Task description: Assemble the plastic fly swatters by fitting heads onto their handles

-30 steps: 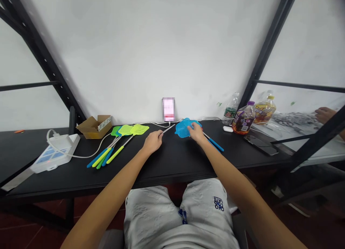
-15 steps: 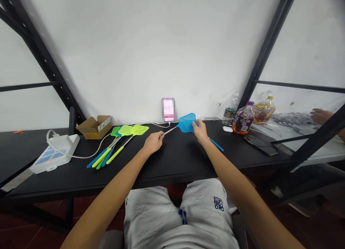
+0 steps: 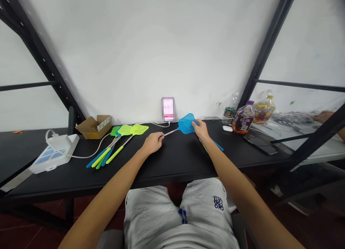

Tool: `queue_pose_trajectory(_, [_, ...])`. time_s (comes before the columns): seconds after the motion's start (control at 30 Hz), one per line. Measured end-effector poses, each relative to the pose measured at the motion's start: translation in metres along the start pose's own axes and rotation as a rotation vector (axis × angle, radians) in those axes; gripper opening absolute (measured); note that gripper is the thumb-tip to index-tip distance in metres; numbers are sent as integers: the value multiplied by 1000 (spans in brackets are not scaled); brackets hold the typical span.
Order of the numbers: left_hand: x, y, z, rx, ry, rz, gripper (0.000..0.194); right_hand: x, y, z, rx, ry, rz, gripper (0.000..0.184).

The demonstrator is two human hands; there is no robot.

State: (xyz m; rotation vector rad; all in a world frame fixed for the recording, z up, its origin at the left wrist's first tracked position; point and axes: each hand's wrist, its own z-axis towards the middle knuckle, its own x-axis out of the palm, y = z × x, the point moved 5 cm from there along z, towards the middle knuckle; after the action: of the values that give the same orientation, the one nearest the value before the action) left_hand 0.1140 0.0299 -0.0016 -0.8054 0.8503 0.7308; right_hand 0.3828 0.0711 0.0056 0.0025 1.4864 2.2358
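Note:
A blue fly swatter with a mesh head and thin metal rod is held between both hands above the black table. My left hand is closed around the rod end; the grip inside it is hidden. My right hand pinches the right edge of the mesh head, thumb on top. Beneath my right forearm a blue handle sticks out, with a sliver of a yellow-green one beside my wrist; the rest of both is covered. To the left lies a fanned pile of fly swatters with green, blue and yellow-green heads and handles.
A phone leans on the wall behind the table. An open cardboard box and a white power strip stand left. Several bottles, a white case and a dark phone are right.
The blue swatter's head has tilted slightly in my hands. A yellow-green sliver now shows beside my right wrist. Beyond the frame at right, another person's hand has shifted.

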Motion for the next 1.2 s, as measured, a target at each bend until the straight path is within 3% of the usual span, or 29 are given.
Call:
queue_pose_trajectory(0.17, [0,-4,-1,40,3,-37,23,2,-5,0,25,48,138,41])
queue_pose_trajectory(0.53, [4,-3,0,-9,-1,-137,22,10,2,-10,74,88,213,47])
queue_pose_trajectory(0.73, [3,-12,3,-43,-35,-305,22,10,15,-13,85,10,578,44])
queue_pose_trajectory(0.8, [4,-18,3,-25,-31,-351,23,17,19,-17,102,84,624,42])
queue_pose_trajectory(1.0, [8,-32,0,49,58,-447,25,57,26,-47,118,577,436,39])
queue_pose_trajectory(1.1, [9,-36,-2,59,81,-523,26,64,27,-51,109,616,446,41])
queue_pose_trajectory(1.2, [10,-38,-2,52,97,-549,30,56,27,-40,84,508,480,47])
